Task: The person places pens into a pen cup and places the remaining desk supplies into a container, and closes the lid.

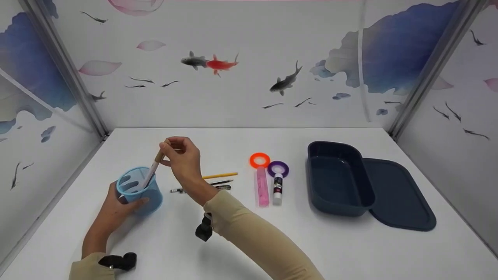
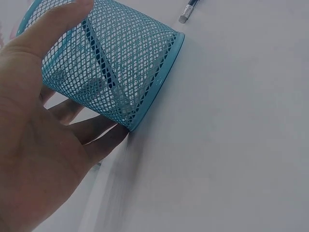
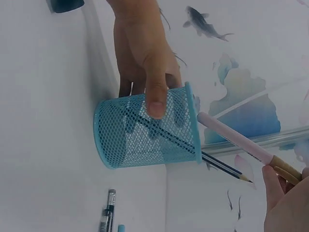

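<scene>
My left hand grips a light-blue mesh pen cup around its side, thumb across the front; the cup leans a little. Inside stands a dark pencil, its sharpened tip sticking out past the rim in the right wrist view. Between thumb and fingertips my right hand pinches a pale pink marker by its tan end. The marker slants down, its lower end right at the cup's mouth.
Right of the cup lie a yellow pencil, a black pencil and a pen. Farther right are an orange ring, a purple ring, a pink strip, a glue stick, a dark-blue box and its lid.
</scene>
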### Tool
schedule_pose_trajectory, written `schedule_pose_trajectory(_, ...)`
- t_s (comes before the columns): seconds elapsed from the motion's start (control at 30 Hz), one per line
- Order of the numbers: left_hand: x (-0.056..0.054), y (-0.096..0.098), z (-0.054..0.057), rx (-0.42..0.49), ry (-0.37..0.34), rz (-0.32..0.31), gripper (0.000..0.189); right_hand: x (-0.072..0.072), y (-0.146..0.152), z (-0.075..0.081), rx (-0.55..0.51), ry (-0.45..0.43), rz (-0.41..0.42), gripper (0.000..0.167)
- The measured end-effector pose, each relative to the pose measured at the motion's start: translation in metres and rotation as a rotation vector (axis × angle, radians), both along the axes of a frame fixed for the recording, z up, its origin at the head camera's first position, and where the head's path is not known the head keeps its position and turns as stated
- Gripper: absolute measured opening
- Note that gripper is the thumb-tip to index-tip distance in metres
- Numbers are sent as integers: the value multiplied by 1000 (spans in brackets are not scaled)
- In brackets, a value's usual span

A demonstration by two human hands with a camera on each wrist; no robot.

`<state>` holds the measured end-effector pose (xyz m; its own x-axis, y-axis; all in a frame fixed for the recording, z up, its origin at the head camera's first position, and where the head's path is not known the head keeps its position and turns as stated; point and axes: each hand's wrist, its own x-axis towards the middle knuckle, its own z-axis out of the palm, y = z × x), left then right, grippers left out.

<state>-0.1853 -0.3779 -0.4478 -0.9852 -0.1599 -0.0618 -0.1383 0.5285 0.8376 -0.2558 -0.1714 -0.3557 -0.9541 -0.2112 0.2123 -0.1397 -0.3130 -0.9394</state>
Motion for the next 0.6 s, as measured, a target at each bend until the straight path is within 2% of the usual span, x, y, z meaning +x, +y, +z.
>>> schedule_pose_trajectory(0.3,0,1,2,-4,3,-3,112,1,-1,-21,40,-18,105,23)
schedule_pose_trajectory(0.6,-1,0,2,2,-38,-3,113,5,-5,-38,121,-23,184,26)
